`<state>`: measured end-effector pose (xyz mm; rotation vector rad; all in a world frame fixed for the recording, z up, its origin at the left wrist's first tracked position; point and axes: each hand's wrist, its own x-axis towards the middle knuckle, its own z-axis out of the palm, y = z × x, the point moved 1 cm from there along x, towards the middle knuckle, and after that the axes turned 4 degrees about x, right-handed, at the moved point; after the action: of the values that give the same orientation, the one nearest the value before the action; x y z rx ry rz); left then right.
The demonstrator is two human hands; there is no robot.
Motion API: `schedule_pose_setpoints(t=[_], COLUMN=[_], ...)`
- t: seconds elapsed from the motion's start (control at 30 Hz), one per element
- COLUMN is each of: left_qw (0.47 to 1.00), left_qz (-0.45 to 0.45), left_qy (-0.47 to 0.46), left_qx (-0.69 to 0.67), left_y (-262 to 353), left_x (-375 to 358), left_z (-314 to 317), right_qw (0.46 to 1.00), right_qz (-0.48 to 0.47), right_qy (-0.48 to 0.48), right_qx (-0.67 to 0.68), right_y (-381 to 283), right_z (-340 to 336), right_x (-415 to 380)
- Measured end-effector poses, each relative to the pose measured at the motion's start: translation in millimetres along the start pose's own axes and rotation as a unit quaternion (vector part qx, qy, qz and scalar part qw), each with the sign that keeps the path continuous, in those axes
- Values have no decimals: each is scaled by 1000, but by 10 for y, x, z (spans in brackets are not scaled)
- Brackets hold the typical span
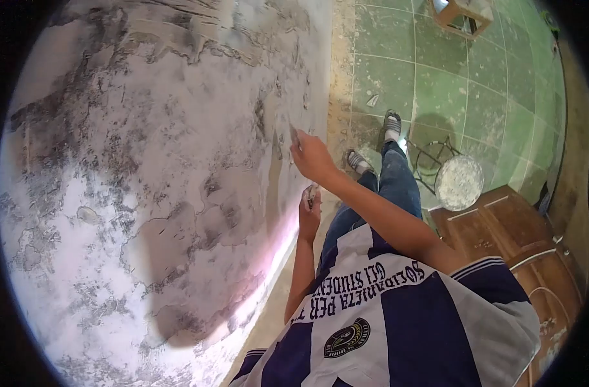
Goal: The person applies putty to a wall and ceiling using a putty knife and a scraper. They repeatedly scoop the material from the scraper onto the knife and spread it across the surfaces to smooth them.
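So here's the wall (204, 148), patchy grey and white, filling the whole view on one side, with the green tiled floor (384, 71) meeting its base. Out from the wall, past the person's legs, lies a brown wooden panel (494, 226); nearer the wall than most of that panel sits a stool (460, 183), its round top smeared white, perhaps parked there to be within reach. A box (463, 20) stands further along, well apart from the wall. Both sandals (392, 121) are planted close to the wall, likely so the arms needn't stretch. And the right hand (315, 159) is closed round a thin blade (294, 135), angled at the wall, probably for a flat approach; contact I can't confirm. Lower down, just beside the wall, the left hand (310, 211) curls round a small greyish thing (312, 192), too unclear to name, maybe kept close for convenience.
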<state>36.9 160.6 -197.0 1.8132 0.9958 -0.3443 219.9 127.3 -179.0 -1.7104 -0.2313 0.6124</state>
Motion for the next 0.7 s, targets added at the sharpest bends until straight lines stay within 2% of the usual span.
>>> schedule_pose_setpoints(t=[0.07, 0.13, 0.2, 0.27, 0.33, 0.37, 0.4, 0.47, 0.5, 0.6, 0.7], left_qw=[999, 998, 993, 991, 989, 989, 988, 998, 999, 998, 998], left_qz=[1, 58, 103, 126, 145, 149, 153, -23, -22, 15, 11], left_qy=[-23, -18, -9, -13, -15, -15, -14, -51, -50, -53, -48], left_qx=[-23, 21, 65, 43, 20, 13, 7, 3, 3, 10, 26], left_y=[-279, -583, -824, -693, -538, -460, -376, -250, -217, -160, -194], left_x=[96, 244, 332, 320, 268, 237, 203, 156, 135, 84, 97], left_z=[75, 113, 118, 91, 55, 43, 30, 3, 3, 3, -27], right_qw=[999, 999, 999, 998, 984, 984, 993, 999, 997, 997, 998], right_qz=[-13, -32, -43, -57, -124, -124, -80, -22, -8, -3, -46], right_qy=[28, 16, -7, -28, -44, -43, -17, 40, 73, 75, 32], right_qx=[9, 2, 2, -3, 120, 121, 84, 28, 8, -19, -16], right_y=[14, -116, -338, -560, -594, -529, -421, -209, -82, 81, -16], right_z=[296, 545, 523, 366, 141, 63, -32, -126, -151, -20, 192], right_x=[70, 98, -82, -245, -441, -427, -330, -35, 155, 692, 936])
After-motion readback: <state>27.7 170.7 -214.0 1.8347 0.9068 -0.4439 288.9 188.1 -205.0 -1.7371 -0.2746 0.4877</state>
